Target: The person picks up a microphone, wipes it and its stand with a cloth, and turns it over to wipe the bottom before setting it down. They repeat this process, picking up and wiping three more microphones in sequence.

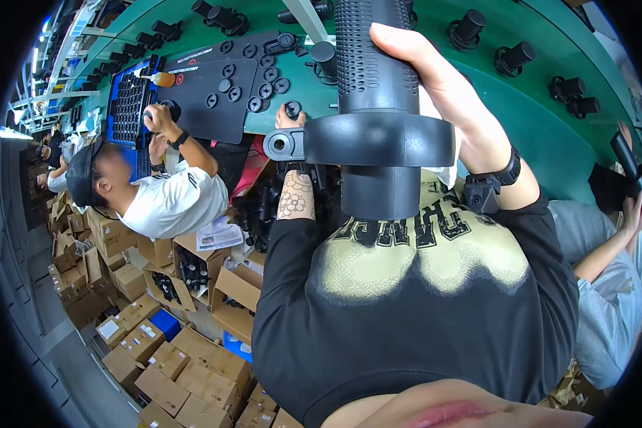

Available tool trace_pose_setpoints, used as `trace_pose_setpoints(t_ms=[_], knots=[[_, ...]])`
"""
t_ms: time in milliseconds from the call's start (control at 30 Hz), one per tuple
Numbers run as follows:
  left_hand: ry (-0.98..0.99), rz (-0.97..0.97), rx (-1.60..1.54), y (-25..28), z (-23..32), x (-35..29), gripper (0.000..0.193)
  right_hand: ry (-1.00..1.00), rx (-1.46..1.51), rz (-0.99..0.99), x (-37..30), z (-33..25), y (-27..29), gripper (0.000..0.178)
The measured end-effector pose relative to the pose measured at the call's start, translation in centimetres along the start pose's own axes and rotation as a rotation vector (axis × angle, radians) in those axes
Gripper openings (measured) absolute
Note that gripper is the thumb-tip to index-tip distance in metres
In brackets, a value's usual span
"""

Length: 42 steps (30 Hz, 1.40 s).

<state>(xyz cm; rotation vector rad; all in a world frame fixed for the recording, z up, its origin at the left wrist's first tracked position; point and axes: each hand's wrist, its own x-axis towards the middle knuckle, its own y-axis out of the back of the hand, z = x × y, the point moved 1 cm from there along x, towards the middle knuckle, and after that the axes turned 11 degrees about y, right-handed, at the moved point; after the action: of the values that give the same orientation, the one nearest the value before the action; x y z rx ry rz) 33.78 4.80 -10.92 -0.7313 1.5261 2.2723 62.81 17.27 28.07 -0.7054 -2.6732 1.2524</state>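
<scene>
My right hand (pixel 435 78), with a black watch on its wrist, grips a large black tube with a perforated grip (pixel 374 57) and holds it upright over my chest. A wide black collar (pixel 378 139) rings the tube, with a grey lug with a hole (pixel 278 145) at its left. My left hand (pixel 289 123), at the end of a tattooed forearm, reaches to the near edge of the green table (pixel 535 121). Its fingertips are closed on a small black round part (pixel 292 109). The lug hides most of that hand.
A black mat (pixel 221 78) with several round black parts lies on the table, and black cylinder parts (pixel 513 55) stand around it. A co-worker in a white shirt (pixel 167 203) reaches toward a blue tray (pixel 128 107) at left. Another person's grey sleeve (pixel 606 285) is at right. Cardboard boxes (pixel 185 371) fill the floor.
</scene>
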Motion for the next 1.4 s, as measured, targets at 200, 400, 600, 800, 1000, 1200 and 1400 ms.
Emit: trace_pose_setpoints(t_ms=[200,400,600,800,1000,1200,1400], knots=[[-0.553,0.346,-0.216,-2.1,-4.3,0.4,0.070,0.058,-0.123,-0.076,0.4,-0.1,0.3,0.029],[-0.332,0.191,-0.115,-0.3,-1.6,0.1,0.069,0.091,-0.202,-0.093,0.4,-0.2,0.2,0.030],[-0.513,0.417,-0.135,-1.0,-3.1,-1.9,0.069,0.170,-0.274,-0.117,0.4,-0.3,0.4,0.030],[-0.594,0.256,-0.572,-2.3,-5.4,0.9,0.068,0.078,-0.024,-0.191,1.4,0.7,2.5,0.035],[-0.738,0.334,-0.560,0.0,-3.3,-3.2,0.060,-0.007,-0.050,0.253,0.4,-0.1,2.3,0.038],[-0.517,-0.376,-0.872,5.7,-1.6,-11.5,0.057,0.062,-0.068,0.243,0.9,-0.1,3.1,0.038],[-0.576,-0.352,-0.789,6.5,-1.3,-13.1,0.063,0.095,-0.038,0.256,0.5,-0.1,2.5,0.035]])
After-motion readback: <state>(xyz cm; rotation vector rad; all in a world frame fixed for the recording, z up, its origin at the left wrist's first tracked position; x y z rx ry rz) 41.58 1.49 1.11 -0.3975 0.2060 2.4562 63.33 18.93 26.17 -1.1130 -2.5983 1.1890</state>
